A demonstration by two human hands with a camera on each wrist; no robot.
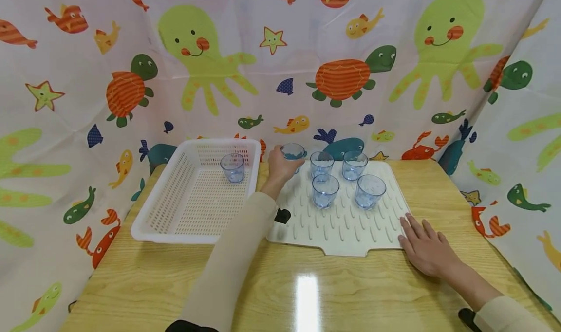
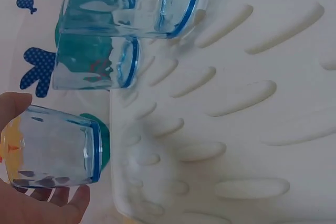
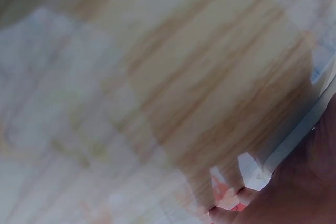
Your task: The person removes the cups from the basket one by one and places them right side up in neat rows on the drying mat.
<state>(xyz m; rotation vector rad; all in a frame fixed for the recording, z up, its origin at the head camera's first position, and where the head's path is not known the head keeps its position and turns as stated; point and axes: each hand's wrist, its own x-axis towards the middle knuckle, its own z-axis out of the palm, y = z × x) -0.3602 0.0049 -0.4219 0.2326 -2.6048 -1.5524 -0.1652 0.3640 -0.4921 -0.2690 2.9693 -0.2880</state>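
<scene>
My left hand [image 1: 280, 166] grips a clear blue-tinted glass [image 1: 293, 152] by its side, near the back left corner of the white ridged draining mat [image 1: 302, 230]. In the left wrist view the held glass [image 2: 52, 145] is upright relative to the mat, its thick blue base just off the mat's edge and the thumb at its rim. Several matching glasses stand mouth up on the mat, among them a front left glass [image 1: 325, 192] and a front right glass [image 1: 370, 192]. My right hand [image 1: 427, 249] rests with fingers spread at the mat's right edge, fingertips touching it.
To the left, a white perforated plastic basket [image 1: 258, 166] holds one similar glass [image 1: 233, 168] near its back right corner. Basket and mat sit on a wood-grain table [image 1: 350, 293]. A curtain [image 1: 263, 69] printed with sea animals hangs behind and at both sides.
</scene>
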